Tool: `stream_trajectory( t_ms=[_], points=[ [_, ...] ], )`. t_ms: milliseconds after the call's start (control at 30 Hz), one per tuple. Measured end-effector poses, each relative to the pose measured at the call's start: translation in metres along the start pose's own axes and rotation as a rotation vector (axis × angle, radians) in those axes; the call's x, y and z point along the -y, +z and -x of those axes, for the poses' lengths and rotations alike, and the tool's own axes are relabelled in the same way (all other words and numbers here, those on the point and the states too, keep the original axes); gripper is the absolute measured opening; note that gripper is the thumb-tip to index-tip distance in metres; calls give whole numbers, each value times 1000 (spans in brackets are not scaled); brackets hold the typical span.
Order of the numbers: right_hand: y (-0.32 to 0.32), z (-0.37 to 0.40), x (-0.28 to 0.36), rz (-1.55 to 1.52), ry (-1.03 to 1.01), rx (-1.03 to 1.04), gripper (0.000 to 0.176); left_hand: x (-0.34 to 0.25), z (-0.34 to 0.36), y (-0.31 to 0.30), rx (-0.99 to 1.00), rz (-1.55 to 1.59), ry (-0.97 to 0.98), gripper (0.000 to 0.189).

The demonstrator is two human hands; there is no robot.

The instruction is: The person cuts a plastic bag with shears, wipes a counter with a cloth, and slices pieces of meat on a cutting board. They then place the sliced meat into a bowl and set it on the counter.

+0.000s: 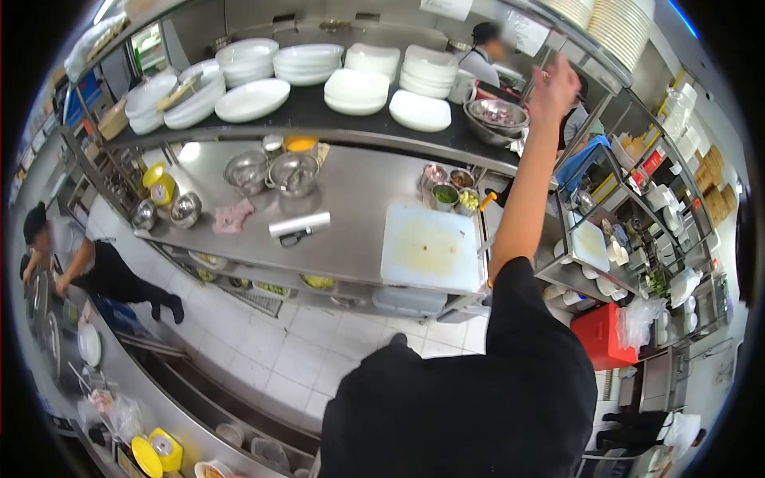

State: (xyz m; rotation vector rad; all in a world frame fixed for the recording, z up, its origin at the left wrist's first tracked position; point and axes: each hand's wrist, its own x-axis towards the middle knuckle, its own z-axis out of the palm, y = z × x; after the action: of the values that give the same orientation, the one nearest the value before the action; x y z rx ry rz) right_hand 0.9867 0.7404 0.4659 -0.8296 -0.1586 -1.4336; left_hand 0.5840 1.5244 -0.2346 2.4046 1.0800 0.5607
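My right hand point(555, 88) is raised high at the right end of the shelf, arm stretched up and forward. Its fingers are apart, and no object shows in them. Nearest to it are metal bowls point(488, 134), the upper one holding chopped reddish pieces, and a paper slip point(526, 32) hanging from the upper rack. My left hand is out of the picture. Below my forearm, a white cutting board point(426, 248) with a few scraps lies on the steel counter point(343, 187). Small metal tubs of chopped food, one with chopped greens point(445, 193), stand behind the board.
White plates point(253, 100) and square dishes point(356, 92) line the dark shelf. Mixing bowls point(293, 173), a roll of wrap point(300, 225), a pink cloth point(233, 216) and a yellow scale point(162, 187) stand along the counter. Co-workers are left point(103, 267), behind the shelf point(482, 65) and lower right.
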Motion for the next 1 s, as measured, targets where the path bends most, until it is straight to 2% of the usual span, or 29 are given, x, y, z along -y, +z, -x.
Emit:
stream_trajectory(
  t_ms=[67,100,133,200,267,333,400,467,533,600,633,667,700,733,833,933,1000],
  points=[
    [9,-34,-21,44,214,219,25,-17,1,9,31,13,47,34],
    [19,-25,-14,54,196,250,23,-25,4,14,50,27,68,35],
    [2,-48,-35,63,118,258,25,-31,6,17,74,39,85,36],
    [-22,-43,-15,322,26,128,32,-34,11,26,141,43,127,38],
    [-54,-19,16,477,-85,175,38,-27,20,26,219,38,154,40],
    [-107,-44,5,583,-200,196,30,-22,28,27,287,42,168,41],
    [-155,-81,0,804,-147,351,31,-18,44,26,362,33,159,43],
    [-159,-85,6,921,-115,402,31,-8,58,25,437,19,161,45],
    [-165,-100,-8,991,-66,365,30,9,73,27,498,12,169,47],
    [-187,-130,-47,1007,-11,330,28,22,82,29,542,23,214,48],
    [-239,-178,-97,1349,-207,362,31,30,88,35,553,26,263,49],
    [-243,-180,-99,1543,-229,459,34,40,90,40,555,28,341,50],
    [-249,-172,-97,1736,-251,555,38,43,89,37,448,17,612,51],
    [-252,-165,-96,1927,-278,652,42,41,100,38,604,41,282,52],
    [-240,-152,-86,2091,206,868,54,20,106,35,701,72,84,53],
    [-224,-85,-50,2001,-142,358,56,16,117,33,772,101,-8,54],
    [-161,-6,13,1897,-182,189,57,17,127,33,821,117,-72,55]
  ],
)
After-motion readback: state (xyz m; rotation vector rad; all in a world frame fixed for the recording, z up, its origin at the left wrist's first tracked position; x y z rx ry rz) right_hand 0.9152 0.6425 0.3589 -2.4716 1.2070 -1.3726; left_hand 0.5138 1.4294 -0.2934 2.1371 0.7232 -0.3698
